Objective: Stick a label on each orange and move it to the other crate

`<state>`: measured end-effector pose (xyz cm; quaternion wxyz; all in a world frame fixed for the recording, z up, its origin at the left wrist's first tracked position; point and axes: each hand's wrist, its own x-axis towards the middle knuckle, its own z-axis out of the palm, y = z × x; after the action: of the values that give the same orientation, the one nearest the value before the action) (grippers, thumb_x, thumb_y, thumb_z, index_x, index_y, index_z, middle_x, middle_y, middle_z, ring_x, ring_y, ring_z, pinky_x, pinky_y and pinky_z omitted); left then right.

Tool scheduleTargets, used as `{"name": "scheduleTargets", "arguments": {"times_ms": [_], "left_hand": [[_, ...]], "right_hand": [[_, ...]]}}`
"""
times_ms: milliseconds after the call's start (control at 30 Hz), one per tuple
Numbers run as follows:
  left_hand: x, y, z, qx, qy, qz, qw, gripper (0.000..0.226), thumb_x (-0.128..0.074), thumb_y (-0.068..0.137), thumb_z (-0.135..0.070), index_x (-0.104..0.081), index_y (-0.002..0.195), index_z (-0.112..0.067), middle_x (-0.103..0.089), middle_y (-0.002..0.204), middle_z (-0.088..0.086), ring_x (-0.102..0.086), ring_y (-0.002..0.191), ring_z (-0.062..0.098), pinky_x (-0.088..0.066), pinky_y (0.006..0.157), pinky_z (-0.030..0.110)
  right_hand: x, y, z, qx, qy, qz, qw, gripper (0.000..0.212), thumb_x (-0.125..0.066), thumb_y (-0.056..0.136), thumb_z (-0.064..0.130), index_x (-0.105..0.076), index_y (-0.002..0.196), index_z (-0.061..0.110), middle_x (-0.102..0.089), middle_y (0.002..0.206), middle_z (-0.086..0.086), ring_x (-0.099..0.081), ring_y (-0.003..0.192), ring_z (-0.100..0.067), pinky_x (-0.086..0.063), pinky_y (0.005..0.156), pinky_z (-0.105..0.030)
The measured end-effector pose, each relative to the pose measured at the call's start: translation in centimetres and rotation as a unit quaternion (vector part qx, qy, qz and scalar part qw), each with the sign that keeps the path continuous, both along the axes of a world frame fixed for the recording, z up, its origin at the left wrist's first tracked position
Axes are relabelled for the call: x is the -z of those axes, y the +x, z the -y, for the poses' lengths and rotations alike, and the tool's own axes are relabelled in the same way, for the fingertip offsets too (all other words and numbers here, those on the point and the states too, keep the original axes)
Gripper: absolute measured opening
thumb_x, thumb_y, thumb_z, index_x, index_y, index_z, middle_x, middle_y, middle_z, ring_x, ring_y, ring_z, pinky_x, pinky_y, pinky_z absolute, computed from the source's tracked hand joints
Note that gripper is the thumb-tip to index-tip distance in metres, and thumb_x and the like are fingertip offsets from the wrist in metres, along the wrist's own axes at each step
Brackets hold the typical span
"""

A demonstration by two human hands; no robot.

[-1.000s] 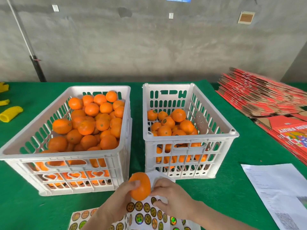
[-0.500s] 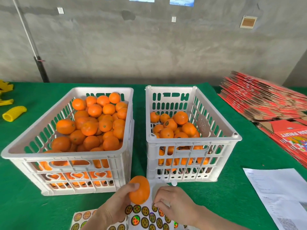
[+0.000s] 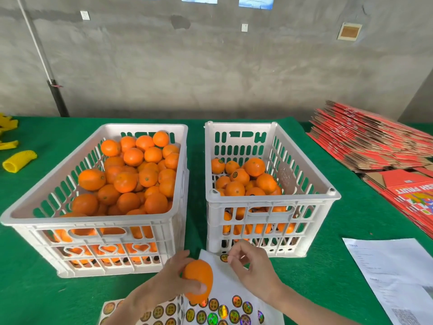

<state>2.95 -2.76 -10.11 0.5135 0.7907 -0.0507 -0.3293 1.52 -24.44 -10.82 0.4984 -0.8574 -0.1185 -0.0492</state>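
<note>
**Two crates: source nearly full, labelled crate part-filled**

Left crate (image 3: pixel 98 221) holds a heaped, unlabelled load. Left hand (image 3: pixel 173 275) grasps one orange (image 3: pixel 198 280) above the label sheet (image 3: pixel 210 313) at the worktop (image 3: pixel 328 266) near edge. Right hand (image 3: pixel 253 270) pinches a peeled label (image 3: pixel 224 257), not yet applied. Right crate (image 3: pixel 271 200) holds fewer, labelled fruit. Judgement: most work remains.

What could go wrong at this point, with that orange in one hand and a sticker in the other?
The sticker at the right hand's fingertips might fold or stick to the skin before reaching the orange. The left hand grips that orange with fingertips only, so it could slip and roll across the sticker sheet.
</note>
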Motion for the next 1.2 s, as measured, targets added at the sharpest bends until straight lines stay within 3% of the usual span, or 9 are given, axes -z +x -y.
{"name": "scheduleTargets", "arguments": {"times_ms": [200,400,600,667,800,900,1000,1100,1200], "left_hand": [[-4.7,-0.2,0.8,-0.021,-0.091,0.124,0.988,0.079,-0.082,0.052,-0.04,-0.048,0.124,-0.037,-0.052,0.123,-0.007,-0.056,0.111,0.021,-0.052,0.095,0.042],[-8.8,0.4,1.5,-0.046,-0.226,0.192,0.954,0.076,-0.085,0.057,-0.022,-0.051,0.12,-0.048,-0.052,0.117,-0.023,-0.055,0.114,0.02,-0.054,0.09,0.04],[-11.5,1.0,2.4,-0.082,-0.341,0.142,0.926,0.089,-0.089,0.04,-0.058,-0.055,0.121,-0.043,-0.055,0.118,-0.013,-0.06,0.107,0.017,-0.052,0.075,0.025],[-12.1,1.2,2.6,-0.112,-0.392,0.092,0.909,0.09,-0.087,0.035,-0.062,-0.058,0.117,-0.041,-0.061,0.118,-0.005,-0.062,0.105,0.019,-0.053,0.071,0.025],[-12.1,1.7,2.9,-0.14,-0.448,0.103,0.877,0.08,-0.087,0.055,-0.02,-0.054,0.129,-0.02,-0.059,0.125,0.01,-0.065,0.104,0.023,-0.054,0.079,0.03],[-12.0,1.8,3.3,-0.16,-0.475,0.107,0.859,0.072,-0.071,0.063,0.004,-0.047,0.129,-0.014,-0.058,0.118,0.013,-0.066,0.098,0.024,-0.055,0.077,0.029],[-12.2,2.2,3.3,-0.133,-0.497,0.059,0.856,0.079,-0.082,0.063,-0.018,-0.045,0.133,-0.016,-0.06,0.12,0.01,-0.063,0.107,0.026,-0.054,0.088,0.039],[-12.5,2.4,3.1,-0.126,-0.371,0.048,0.919,0.078,-0.065,0.07,-0.063,-0.044,0.136,-0.028,-0.058,0.13,0.006,-0.057,0.118,0.022,-0.049,0.097,0.041],[-12.3,2.6,3.0,-0.124,-0.387,0.074,0.911,0.077,-0.078,0.065,-0.054,-0.051,0.132,-0.024,-0.06,0.126,0.009,-0.063,0.105,0.017,-0.053,0.081,0.03]], "right_hand": [[-5.0,-0.1,-1.7,-0.003,0.133,0.059,0.989,0.011,-0.058,0.087,0.021,-0.056,0.078,0.014,-0.064,0.084,0.007,-0.06,0.08,-0.018,-0.049,0.069,-0.034],[-10.7,0.6,-2.4,-0.003,0.249,0.076,0.965,0.01,-0.058,0.085,0.025,-0.059,0.074,0.023,-0.06,0.077,-0.003,-0.058,0.08,-0.023,-0.051,0.078,-0.05],[-13.5,1.6,-2.9,-0.021,0.301,0.073,0.951,0.02,-0.054,0.084,0.021,-0.061,0.068,0.029,-0.059,0.071,0.003,-0.058,0.078,-0.015,-0.052,0.074,-0.029],[-13.8,1.9,-2.9,-0.02,0.333,0.048,0.942,0.02,-0.057,0.085,0.02,-0.064,0.068,0.027,-0.064,0.08,-0.008,-0.063,0.087,-0.024,-0.053,0.082,-0.038],[-13.7,2.2,-3.6,-0.025,0.376,-0.005,0.926,0.019,-0.065,0.085,0.014,-0.065,0.071,0.027,-0.068,0.085,-0.002,-0.066,0.087,-0.018,-0.055,0.082,-0.039],[-13.4,2.2,-4.2,-0.023,0.328,-0.006,0.944,0.029,-0.072,0.071,0.019,-0.057,0.095,0.028,-0.066,0.102,-0.001,-0.064,0.099,-0.015,-0.053,0.086,-0.035],[-13.7,2.7,-3.9,-0.05,0.323,0.015,0.945,0.049,-0.073,0.071,0.01,-0.046,0.111,0.018,-0.063,0.118,-0.006,-0.059,0.113,-0.016,-0.05,0.096,-0.04],[-14.3,3.2,-3.1,-0.107,0.273,0.039,0.955,0.05,-0.072,0.074,0.002,-0.042,0.111,0.019,-0.059,0.124,-0.006,-0.055,0.12,-0.015,-0.048,0.098,-0.035],[-15.0,3.7,-2.8,-0.107,0.272,0.035,0.956,0.033,-0.07,0.075,0.01,-0.052,0.103,0.017,-0.063,0.112,-0.003,-0.06,0.109,-0.012,-0.051,0.089,-0.03]]}}
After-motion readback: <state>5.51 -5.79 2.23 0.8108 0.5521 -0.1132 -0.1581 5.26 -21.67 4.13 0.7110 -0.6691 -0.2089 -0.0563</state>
